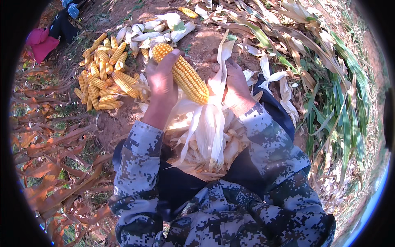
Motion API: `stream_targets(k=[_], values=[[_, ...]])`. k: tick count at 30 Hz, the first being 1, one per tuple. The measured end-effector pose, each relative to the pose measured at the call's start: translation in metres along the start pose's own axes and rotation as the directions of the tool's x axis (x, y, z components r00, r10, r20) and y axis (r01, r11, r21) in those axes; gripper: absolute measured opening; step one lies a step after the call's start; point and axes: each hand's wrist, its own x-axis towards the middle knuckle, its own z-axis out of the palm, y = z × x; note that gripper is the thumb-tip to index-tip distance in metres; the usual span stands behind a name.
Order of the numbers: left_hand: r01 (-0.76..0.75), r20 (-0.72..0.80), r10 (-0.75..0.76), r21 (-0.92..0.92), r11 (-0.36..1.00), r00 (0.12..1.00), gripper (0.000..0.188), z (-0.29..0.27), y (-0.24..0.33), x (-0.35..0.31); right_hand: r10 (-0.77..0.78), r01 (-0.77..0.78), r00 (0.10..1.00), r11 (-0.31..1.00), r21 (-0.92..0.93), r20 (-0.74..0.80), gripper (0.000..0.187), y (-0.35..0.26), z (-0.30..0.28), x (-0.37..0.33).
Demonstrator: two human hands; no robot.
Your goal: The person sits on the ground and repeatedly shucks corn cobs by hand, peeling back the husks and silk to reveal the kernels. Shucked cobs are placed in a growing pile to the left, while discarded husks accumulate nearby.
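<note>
A yellow ear of corn (187,78) slants across the middle, its kernels bare. My left hand (161,76) is wrapped round its upper part, thumb lying over the kernels. Pale husk leaves (205,127) are peeled back and hang from the ear's lower end. One long strip of husk (223,61) stands up beside my right hand (233,80), whose fingers are closed on it; the fingertips are partly hidden behind the strip. Beneath the ear, loose torn husks (185,144) lie heaped between my legs.
A pile of husked corn ears (103,78) lies at the left, with ears still in pale husk (158,31) behind it. Cut stalks and green leaves (337,94) cover the right side. Dry brown leaves (53,164) lie at the left; a pink cloth item (41,44) is at the far left.
</note>
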Motion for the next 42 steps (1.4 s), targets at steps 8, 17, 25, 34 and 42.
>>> stream_targets(k=[8,17,25,34,42], values=[[-0.104,-0.027,0.102,-0.083,0.991,0.994,0.027,-0.021,0.053,0.012,0.145,-0.184,0.908,0.981,0.064,0.393,0.016,0.016,0.013,-0.024],[-0.012,0.059,0.02,-0.134,0.991,0.998,0.03,-0.009,0.029,-0.005,0.207,-0.147,0.816,0.977,-0.154,0.54,0.074,0.029,0.01,-0.011],[0.044,0.062,-0.03,-0.253,0.966,0.998,0.033,-0.014,0.029,-0.001,0.47,-0.367,0.737,0.882,-0.296,0.485,0.081,0.023,0.021,-0.035],[0.054,0.066,-0.056,0.041,0.998,0.996,0.031,-0.011,0.045,-0.015,0.296,0.092,0.86,0.711,-0.697,0.416,0.04,0.061,0.024,-0.055],[0.211,0.132,-0.315,0.499,0.84,0.94,0.041,-0.003,0.04,-0.025,0.648,0.688,0.65,-0.281,-0.669,0.397,0.026,0.073,0.005,-0.059]])
